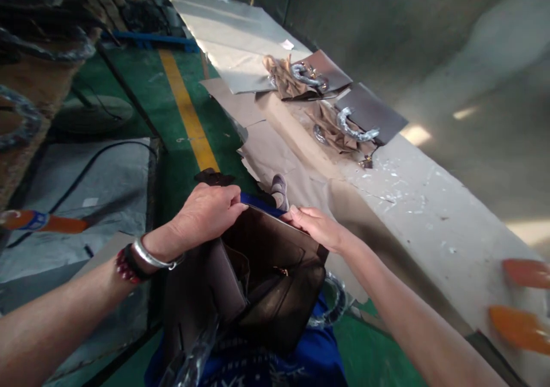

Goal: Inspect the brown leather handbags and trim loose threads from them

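A dark brown leather handbag (266,278) rests on my lap, its mouth held apart. My left hand (206,212) is closed over the bag's near-left rim, with a silver bangle and a red bead bracelet on the wrist. My right hand (315,226) grips the far-right rim, fingers pressed together along the edge. A clear plastic-wrapped handle (333,307) hangs at the bag's right side. Blue clothing (301,358) shows beneath the bag.
A long paper-covered table (421,203) runs along the right. On it lie two more bags with plastic-wrapped handles (356,129) (307,77) and crumpled brown paper. The green floor with a yellow line (189,114) lies left. Orange objects (519,324) sit at right.
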The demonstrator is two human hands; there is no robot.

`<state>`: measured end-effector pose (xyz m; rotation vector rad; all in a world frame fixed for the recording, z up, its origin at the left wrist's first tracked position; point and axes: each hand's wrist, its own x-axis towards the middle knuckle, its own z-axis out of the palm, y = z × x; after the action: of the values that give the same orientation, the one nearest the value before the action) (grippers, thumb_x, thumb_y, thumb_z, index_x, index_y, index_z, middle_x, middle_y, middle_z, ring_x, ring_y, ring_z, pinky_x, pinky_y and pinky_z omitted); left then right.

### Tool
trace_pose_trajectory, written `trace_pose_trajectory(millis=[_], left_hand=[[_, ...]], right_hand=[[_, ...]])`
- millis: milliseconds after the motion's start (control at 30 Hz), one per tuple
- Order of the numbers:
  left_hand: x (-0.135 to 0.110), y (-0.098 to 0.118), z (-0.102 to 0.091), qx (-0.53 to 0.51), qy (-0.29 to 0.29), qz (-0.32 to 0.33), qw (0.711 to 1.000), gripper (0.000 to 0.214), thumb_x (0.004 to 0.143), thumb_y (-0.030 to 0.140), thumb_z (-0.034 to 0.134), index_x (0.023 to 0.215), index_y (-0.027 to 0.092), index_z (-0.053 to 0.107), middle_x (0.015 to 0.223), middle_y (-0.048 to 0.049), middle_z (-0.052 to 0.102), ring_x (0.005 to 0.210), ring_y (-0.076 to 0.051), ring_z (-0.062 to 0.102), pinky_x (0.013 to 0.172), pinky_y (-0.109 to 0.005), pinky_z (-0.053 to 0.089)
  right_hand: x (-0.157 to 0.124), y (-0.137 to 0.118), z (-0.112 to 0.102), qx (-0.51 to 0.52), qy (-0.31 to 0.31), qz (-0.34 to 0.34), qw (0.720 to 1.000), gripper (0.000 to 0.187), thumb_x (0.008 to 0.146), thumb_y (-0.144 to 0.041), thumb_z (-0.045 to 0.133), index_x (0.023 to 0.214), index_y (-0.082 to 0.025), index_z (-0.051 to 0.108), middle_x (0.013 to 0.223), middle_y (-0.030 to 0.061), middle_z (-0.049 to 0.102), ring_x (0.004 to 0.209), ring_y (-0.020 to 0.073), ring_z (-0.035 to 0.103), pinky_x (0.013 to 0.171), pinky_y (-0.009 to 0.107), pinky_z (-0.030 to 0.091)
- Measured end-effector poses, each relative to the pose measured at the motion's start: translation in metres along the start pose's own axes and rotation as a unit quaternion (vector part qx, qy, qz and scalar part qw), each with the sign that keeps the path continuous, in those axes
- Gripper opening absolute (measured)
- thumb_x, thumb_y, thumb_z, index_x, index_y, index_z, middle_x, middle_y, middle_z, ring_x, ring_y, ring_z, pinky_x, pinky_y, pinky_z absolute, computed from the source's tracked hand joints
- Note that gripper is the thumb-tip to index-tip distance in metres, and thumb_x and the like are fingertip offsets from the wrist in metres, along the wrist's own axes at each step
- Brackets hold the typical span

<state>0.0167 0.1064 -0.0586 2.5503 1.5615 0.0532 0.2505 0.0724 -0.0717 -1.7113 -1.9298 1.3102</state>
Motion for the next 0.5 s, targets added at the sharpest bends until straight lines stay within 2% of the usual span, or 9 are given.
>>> trace_pose_trajectory(millis=[100,167,333,500], left_hand=[[0.003,0.000,-0.002,-0.006,-0.007,0.006,1.000,0.025,0.085,0.036,0.045,0.067,0.021,0.056,0.058,-0.0012,0.065,0.057,-0.020,0.063,0.051,-0.026,0.038],[0.006,0.001,-0.004,-0.005,-0.009,0.018,1.000,0.025,0.085,0.034,0.045,0.067,0.021,0.056,0.057,-0.0009,0.066,0.056,-0.019,0.063,0.049,-0.025,0.038],[0.013,0.004,-0.005,-0.019,-0.040,0.020,0.999,0.026,0.085,0.034,0.044,0.067,0.020,0.057,0.062,-0.0030,0.067,0.057,-0.021,0.064,0.050,-0.026,0.039],[0.015,0.008,-0.004,-0.018,-0.068,-0.006,0.998,0.027,0.085,0.037,0.041,0.071,0.020,0.057,0.066,-0.0039,0.067,0.064,-0.022,0.064,0.056,-0.027,0.038]], right_hand=[[-0.005,0.004,-0.006,0.124,-0.078,0.034,0.989,0.055,0.095,-0.048,0.022,0.101,-0.011,0.063,0.090,0.0106,0.070,0.079,0.0164,0.065,0.066,0.026,0.050],[-0.009,0.008,-0.009,0.137,-0.075,0.039,0.987,0.054,0.095,-0.047,0.022,0.104,-0.011,0.063,0.096,0.0117,0.069,0.085,0.0161,0.065,0.070,0.026,0.050],[-0.016,0.013,-0.014,0.090,-0.036,0.035,0.995,0.049,0.092,-0.050,0.032,0.096,-0.016,0.066,0.096,0.0070,0.068,0.087,0.0165,0.061,0.072,0.027,0.046],[-0.014,-0.003,-0.012,-0.015,-0.060,-0.003,0.998,0.042,0.085,-0.052,0.046,0.087,-0.015,0.065,0.077,0.0019,0.065,0.071,0.0154,0.057,0.061,0.024,0.040]])
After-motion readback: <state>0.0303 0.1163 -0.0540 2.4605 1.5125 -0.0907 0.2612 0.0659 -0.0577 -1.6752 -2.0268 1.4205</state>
